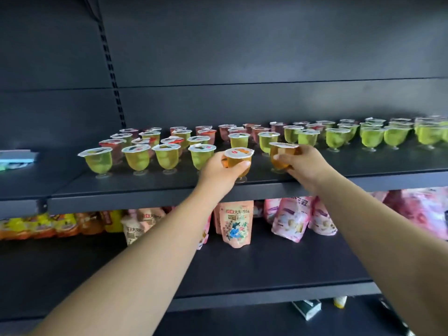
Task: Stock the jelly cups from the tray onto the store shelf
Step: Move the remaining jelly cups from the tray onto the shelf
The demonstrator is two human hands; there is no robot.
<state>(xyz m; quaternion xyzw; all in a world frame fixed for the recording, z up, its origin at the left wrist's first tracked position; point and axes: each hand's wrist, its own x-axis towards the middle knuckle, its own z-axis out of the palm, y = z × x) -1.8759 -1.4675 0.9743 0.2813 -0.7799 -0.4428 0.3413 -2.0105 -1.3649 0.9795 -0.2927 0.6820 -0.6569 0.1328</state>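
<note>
Standing upright — two orange jelly cups (238, 161), lids up, on shelf (145, 187).

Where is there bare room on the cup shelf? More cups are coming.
Free: the front strip of the shelf right of the right hand, before the green cups; the left end beside the first green cup. Crowded: the rows behind both hands, left hand included.

Large Chinese characters are showing on the peach snack pouch (234, 223) standing on the lower shelf (278, 270), with "日大" legible there and again on the beige pouch (138, 226) beside it, the rest staying too blurred to read.
</note>
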